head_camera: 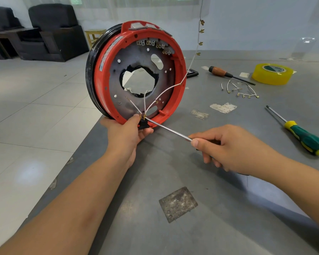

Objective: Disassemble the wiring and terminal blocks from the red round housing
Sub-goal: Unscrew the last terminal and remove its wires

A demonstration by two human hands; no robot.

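Head view: left hand (pixel 126 134) is curling around the bottom rim of the red round housing (pixel 136 70), thumb up by a small black terminal block (pixel 143 124), fingers underneath, likely bracing the housing upright on edge at the bench's left edge so its open face is turned toward the tool. Right hand (pixel 226 148) is pinching a screwdriver (pixel 166 128) by its shaft near the handle, thumb and curled fingers wrapping it; the tip is reaching up-left to the brass connectors on that black block, just beside the left thumb. Probably prying a spade connector loose. White wires (pixel 156 99) are fanning from the block across the grey inner plate; one strand is running up past the right rim, carrying brass clips. More terminal blocks (pixel 154 45) are sitting along the top inner rim, well apart from both hands.

Farther right on the bench: loose removed wires (pixel 242 91), a wooden-handled screwdriver (pixel 226 74), a yellow tape roll (pixel 272 73), a green-and-yellow screwdriver (pixel 302 134) near the right edge.
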